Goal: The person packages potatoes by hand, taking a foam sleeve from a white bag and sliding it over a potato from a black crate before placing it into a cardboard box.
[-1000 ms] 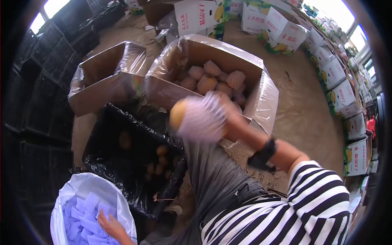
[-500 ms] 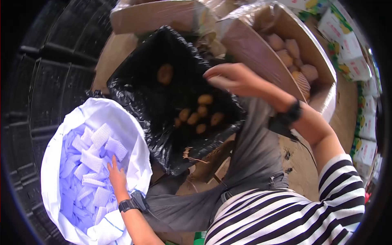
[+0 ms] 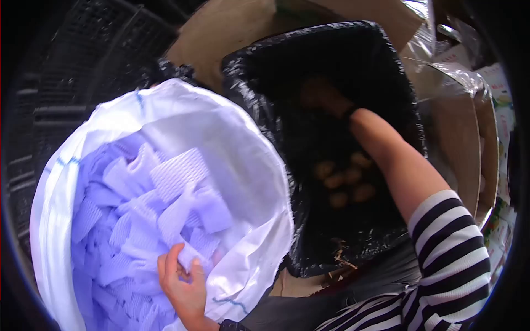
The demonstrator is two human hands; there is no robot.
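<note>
A white woven sack point(image 3: 259, 165) on the left is filled with pale foam net sleeves point(image 3: 179, 168), tinted violet. My left hand point(image 3: 185, 287) is inside it, fingers curved and apart, with a sleeve end right at the index finger and thumb. My right arm reaches down into a bin lined with a black plastic bag point(image 3: 326, 243). In the deep shadow near its far side, my right hand point(image 3: 323, 95) is dim and its fingers are hidden. Several brown, roundish, potato-like pieces point(image 3: 352, 176) lie nearer me in the bin, below my forearm.
Cardboard boxes point(image 3: 452, 124) with clear plastic wrap stand to the right of the bin. More cardboard point(image 3: 221, 30) lies beyond it. Black plastic crates point(image 3: 94, 60) form a wall at the left. Printed cartons point(image 3: 499, 83) are stacked at the far right.
My right hand has gone from above the bin's right side down into its far part. My left hand's fingers have curled more. The view has shifted left and closer to the sack.
</note>
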